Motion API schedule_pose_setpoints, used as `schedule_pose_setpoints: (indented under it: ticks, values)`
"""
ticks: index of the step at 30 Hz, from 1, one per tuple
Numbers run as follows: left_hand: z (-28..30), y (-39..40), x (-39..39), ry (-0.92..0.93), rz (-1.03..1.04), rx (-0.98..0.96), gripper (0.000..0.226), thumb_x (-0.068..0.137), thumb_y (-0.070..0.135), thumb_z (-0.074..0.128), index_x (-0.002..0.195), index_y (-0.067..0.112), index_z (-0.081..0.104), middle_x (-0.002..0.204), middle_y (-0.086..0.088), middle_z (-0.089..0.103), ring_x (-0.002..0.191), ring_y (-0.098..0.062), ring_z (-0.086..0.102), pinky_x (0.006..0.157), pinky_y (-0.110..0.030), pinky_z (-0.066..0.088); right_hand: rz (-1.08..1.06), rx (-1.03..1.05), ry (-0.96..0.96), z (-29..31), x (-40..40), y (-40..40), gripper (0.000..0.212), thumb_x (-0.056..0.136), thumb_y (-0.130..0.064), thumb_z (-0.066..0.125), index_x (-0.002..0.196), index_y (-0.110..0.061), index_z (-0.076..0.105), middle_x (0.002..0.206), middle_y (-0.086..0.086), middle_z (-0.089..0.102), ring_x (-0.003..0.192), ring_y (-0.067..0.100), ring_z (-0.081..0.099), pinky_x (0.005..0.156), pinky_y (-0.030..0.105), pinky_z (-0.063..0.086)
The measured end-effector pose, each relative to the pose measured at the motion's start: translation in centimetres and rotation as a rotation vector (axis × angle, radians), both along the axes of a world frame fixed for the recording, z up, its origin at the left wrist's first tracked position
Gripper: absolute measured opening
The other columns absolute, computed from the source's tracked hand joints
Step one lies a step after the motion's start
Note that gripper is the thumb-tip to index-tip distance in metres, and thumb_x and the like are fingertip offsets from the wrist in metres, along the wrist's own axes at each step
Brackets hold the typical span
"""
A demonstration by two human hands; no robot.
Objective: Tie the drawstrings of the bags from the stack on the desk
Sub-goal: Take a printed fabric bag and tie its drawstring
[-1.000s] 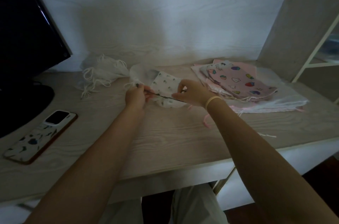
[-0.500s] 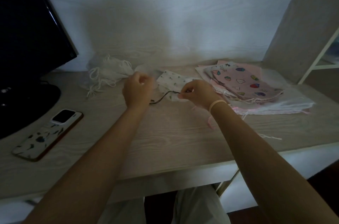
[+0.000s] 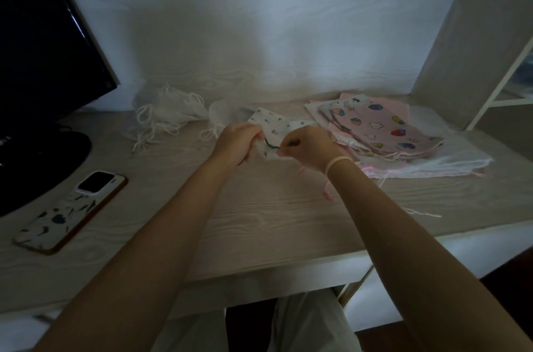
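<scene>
A small white bag with a dark print [image 3: 275,124] lies on the wooden desk [image 3: 259,216] just behind my hands. Its dark drawstring [image 3: 271,145] runs in a short loop between them. My left hand [image 3: 237,144] pinches one end of the cord and my right hand [image 3: 307,146] pinches the other, fingers curled, the two hands close together. A stack of pink printed bags [image 3: 383,129] rests to the right on white and pink mesh bags [image 3: 432,162]. The knot itself is hidden by my fingers.
A heap of white drawstring bags [image 3: 170,113] sits at the back left. A phone [image 3: 70,211] lies near the front left beside a dark monitor [image 3: 43,63] and its base. A shelf frame [image 3: 501,74] rises at the right. Loose pink cord [image 3: 328,193] lies under my right wrist.
My hands drew apart with the cord taut, then came back together; the drawstring now forms a short loop between them. The view shifted slightly.
</scene>
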State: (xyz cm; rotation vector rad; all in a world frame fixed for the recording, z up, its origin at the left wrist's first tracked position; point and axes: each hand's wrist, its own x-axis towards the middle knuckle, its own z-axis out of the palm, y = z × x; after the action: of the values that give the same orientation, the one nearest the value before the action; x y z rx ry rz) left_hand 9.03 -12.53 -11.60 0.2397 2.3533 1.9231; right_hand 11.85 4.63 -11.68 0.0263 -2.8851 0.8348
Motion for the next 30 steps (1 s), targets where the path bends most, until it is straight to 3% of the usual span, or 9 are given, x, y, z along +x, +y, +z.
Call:
schedule_pose_setpoints:
  ticks: [3,6,10,13,17,21,24,27,30]
  values:
    - [0.6,0.3,0.3,-0.002,-0.105,0.019,0.020,0.095,0.016,0.052,0.088,0.011,0.070,0.081,-0.002,0.066,0.058,-0.015,0.057,0.053,-0.027,0.046,0.036,-0.016,-0.039,-0.1,0.2,-0.7,0.013,0.083,-0.028,0.072,0.087,-0.017,0.076,0.080,-0.001,0.072,0.066,0.010,0.063,0.060,0.016,0.048]
    - [0.1,0.5,0.3,0.002,-0.172,-0.045,0.022,0.099,0.012,0.049,0.101,0.006,0.070,0.087,-0.003,0.070,0.051,-0.012,0.057,0.045,-0.023,0.042,0.089,0.047,-0.073,0.3,0.3,-1.0,0.013,0.085,-0.025,0.068,0.092,-0.017,0.075,0.078,-0.002,0.067,0.062,0.010,0.057,0.054,0.013,0.043]
    - [-0.9,0.5,-0.2,0.105,-0.072,-0.264,0.024,0.090,0.025,0.064,0.085,0.005,0.075,0.072,-0.011,0.069,0.044,-0.011,0.047,0.048,-0.021,0.038,0.122,-0.101,-0.131,1.4,0.5,-0.2,0.028,0.086,-0.011,0.063,0.112,-0.018,0.068,0.098,-0.002,0.063,0.086,0.012,0.059,0.072,0.018,0.042]
    - [-1.0,0.5,0.0,0.087,-0.137,-0.385,0.031,0.087,0.030,0.063,0.072,0.005,0.071,0.061,-0.005,0.062,0.047,-0.011,0.047,0.054,-0.023,0.038,0.113,-0.408,-0.107,2.3,0.8,0.7,0.019,0.087,-0.009,0.062,0.104,-0.012,0.069,0.087,0.005,0.069,0.080,0.013,0.060,0.068,0.020,0.043]
    - [-0.8,0.6,0.6,0.128,-0.230,-0.436,0.036,0.085,0.034,0.068,0.055,0.017,0.058,0.049,0.006,0.048,0.043,-0.005,0.042,0.049,-0.022,0.031,0.189,-0.652,-0.056,3.6,0.1,-0.3,0.010,0.089,-0.012,0.061,0.094,-0.011,0.071,0.082,0.008,0.066,0.076,0.018,0.057,0.065,0.025,0.042]
    - [-0.4,0.2,0.5,0.084,-0.183,-0.404,0.037,0.095,0.034,0.057,0.069,0.010,0.069,0.062,-0.007,0.062,0.049,-0.012,0.052,0.051,-0.021,0.039,0.175,-0.851,0.049,4.8,-0.9,-2.3,0.032,0.088,-0.019,0.061,0.120,-0.023,0.060,0.112,-0.003,0.068,0.102,0.012,0.062,0.090,0.033,0.047]
    - [-0.5,-0.7,0.0,-0.193,-0.213,-0.097,0.035,0.100,0.027,0.047,0.099,0.003,0.072,0.061,-0.004,0.056,0.039,-0.012,0.036,0.037,-0.018,0.024,0.042,-0.616,0.221,4.4,-1.2,-2.7,0.029,0.088,-0.010,0.057,0.116,-0.016,0.062,0.109,-0.001,0.067,0.101,0.014,0.062,0.095,0.038,0.050]
    - [-0.6,-1.1,-0.7,-0.334,-0.258,0.111,0.034,0.095,0.021,0.040,0.094,0.000,0.067,0.060,-0.003,0.053,0.038,-0.012,0.032,0.034,-0.016,0.017,0.078,-0.309,0.144,2.9,-1.2,-2.5,0.011,0.085,-0.008,0.062,0.089,-0.009,0.072,0.093,0.006,0.071,0.088,0.021,0.066,0.090,0.040,0.053]
    - [-0.2,-1.2,-0.6,-0.352,-0.247,0.158,0.025,0.092,0.018,0.039,0.085,0.004,0.059,0.062,-0.006,0.057,0.037,-0.013,0.034,0.033,-0.015,0.017,0.149,-0.184,0.084,1.7,-0.6,-2.6,0.010,0.078,-0.011,0.075,0.087,-0.013,0.074,0.089,0.004,0.072,0.082,0.016,0.066,0.083,0.030,0.053]
